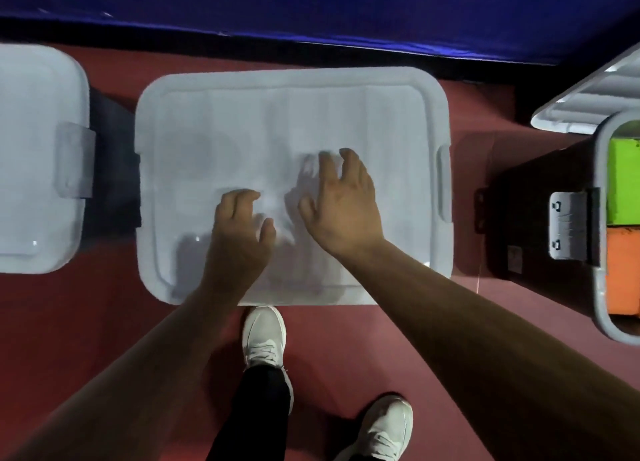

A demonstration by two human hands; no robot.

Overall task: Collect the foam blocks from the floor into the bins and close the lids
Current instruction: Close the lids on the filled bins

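In the head view, the middle lid (294,121) lies flat on its bin in the centre of the frame, and both hands are over it. The left hand (242,225) is at the lower centre of the lid. The right hand (343,200) is just beside it, a little higher. The fingers of both are loosely bent and somewhat spread, and they hold nothing. Blur hides whether the tips touch the plastic. I judge that the hands are placed in the middle so that a push goes evenly to the whole rim.

At the left edge another bin (34,155) is already covered. At the right edge the open bin (601,287) holds a green foam block (623,183) and an orange foam block (623,273). Its own lid, the loose lid (588,93), leans behind it, probably kept aside so that blocks can go in. No block is seen on the red floor (104,322).
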